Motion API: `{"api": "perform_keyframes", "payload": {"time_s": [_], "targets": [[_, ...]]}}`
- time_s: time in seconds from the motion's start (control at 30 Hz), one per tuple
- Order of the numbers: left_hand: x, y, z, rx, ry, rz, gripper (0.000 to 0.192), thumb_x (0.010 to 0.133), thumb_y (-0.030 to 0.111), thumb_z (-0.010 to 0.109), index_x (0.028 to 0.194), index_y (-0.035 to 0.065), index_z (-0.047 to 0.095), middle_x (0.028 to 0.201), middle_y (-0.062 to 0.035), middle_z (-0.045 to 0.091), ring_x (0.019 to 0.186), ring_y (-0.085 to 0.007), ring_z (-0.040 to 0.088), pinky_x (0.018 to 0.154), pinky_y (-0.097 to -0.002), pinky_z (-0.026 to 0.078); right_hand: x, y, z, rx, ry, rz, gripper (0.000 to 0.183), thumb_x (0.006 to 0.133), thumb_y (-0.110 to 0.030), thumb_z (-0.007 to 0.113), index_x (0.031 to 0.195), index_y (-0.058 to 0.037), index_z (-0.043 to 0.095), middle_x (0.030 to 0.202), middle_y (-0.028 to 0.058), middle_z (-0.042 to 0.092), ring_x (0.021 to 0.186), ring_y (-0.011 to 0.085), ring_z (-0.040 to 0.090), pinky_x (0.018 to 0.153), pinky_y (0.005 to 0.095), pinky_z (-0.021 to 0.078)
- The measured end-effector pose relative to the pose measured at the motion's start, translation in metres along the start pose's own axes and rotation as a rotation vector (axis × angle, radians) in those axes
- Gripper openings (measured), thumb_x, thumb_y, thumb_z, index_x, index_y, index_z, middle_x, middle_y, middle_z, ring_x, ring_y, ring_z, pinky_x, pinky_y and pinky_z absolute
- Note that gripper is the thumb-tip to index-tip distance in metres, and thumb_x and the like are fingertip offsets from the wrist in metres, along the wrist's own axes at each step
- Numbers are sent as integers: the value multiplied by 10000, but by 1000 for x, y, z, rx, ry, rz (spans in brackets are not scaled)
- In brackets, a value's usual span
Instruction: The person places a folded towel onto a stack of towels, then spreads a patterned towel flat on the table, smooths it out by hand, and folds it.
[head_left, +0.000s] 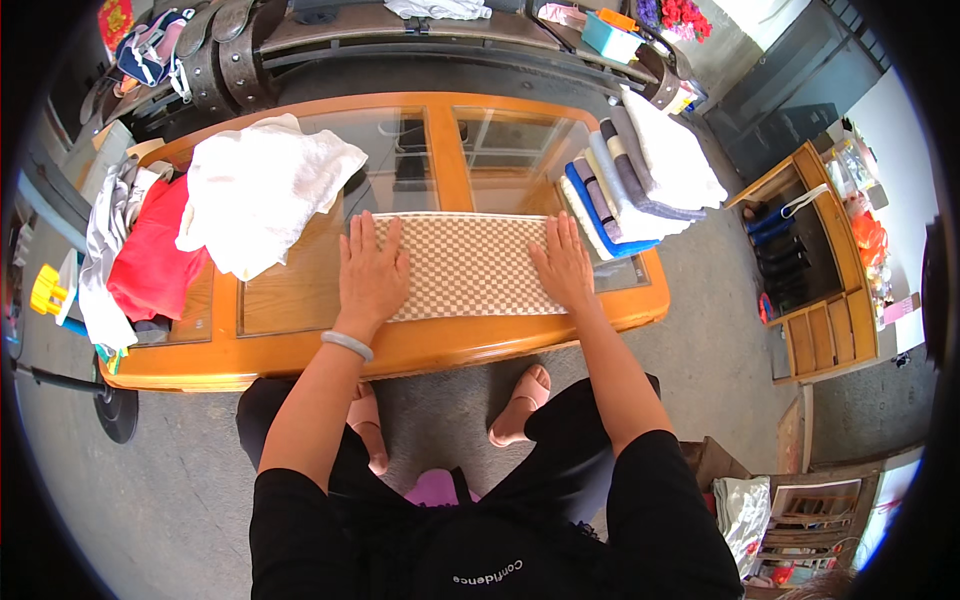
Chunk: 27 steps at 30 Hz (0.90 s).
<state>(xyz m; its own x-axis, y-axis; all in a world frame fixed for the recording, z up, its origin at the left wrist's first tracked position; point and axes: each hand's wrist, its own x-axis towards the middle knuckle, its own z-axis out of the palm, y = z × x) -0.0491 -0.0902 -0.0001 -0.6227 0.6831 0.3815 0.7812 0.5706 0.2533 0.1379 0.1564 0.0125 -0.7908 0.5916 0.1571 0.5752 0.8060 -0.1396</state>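
Note:
A brown-and-cream checked towel (472, 262) lies flat in a long band across the front of the table, directly before me. My left hand (371, 270) presses palm down on its left end, fingers slightly apart. On the right end rests my right hand (564, 259), also palm down with the fingers spread a little. Neither hand grips the cloth. Just beyond my right hand stands a stack of folded towels (630, 180) in white, grey and blue. A crumpled white towel (262, 187) lies to the left of my left hand.
The wooden table (450, 341) has glass panels and a rounded front edge. Red cloth (161, 255) and grey-white cloth (109, 262) are heaped at its left end. Behind it runs a dark bench (337, 34). A wooden cabinet (825, 330) stands off to the right.

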Motion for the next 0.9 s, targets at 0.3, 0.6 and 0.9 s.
{"api": "perform_keyframes", "payload": {"time_s": [0.3, 0.6, 0.9], "targets": [[5, 51, 3, 30, 32, 112, 503, 924, 304, 469, 1348, 35, 479, 1453, -268, 335, 1382, -408, 258, 1139, -528, 147, 3, -3, 3, -55, 2, 1, 674, 970, -476, 351, 1446, -5, 281, 1528, 210, 212, 1426, 337, 190, 1137, 447, 233], [29, 140, 58, -228, 65, 438, 453, 849, 214, 537, 1252, 6, 532, 1384, -213, 444, 1333, -360, 359, 1110, -476, 254, 3, -1, 11, -53, 59, -41, 577, 974, -361, 358, 1442, -30, 301, 1519, 197, 244, 1419, 326, 216, 1142, 439, 223], [29, 84, 34, -196, 21, 339, 558, 897, 411, 524, 1341, 75, 491, 1410, -204, 432, 1337, -355, 360, 1123, -456, 231, 3, 2, 7, -64, 36, -28, 565, 977, -359, 351, 1443, -42, 309, 1529, 186, 229, 1424, 318, 205, 1147, 441, 205]]}}
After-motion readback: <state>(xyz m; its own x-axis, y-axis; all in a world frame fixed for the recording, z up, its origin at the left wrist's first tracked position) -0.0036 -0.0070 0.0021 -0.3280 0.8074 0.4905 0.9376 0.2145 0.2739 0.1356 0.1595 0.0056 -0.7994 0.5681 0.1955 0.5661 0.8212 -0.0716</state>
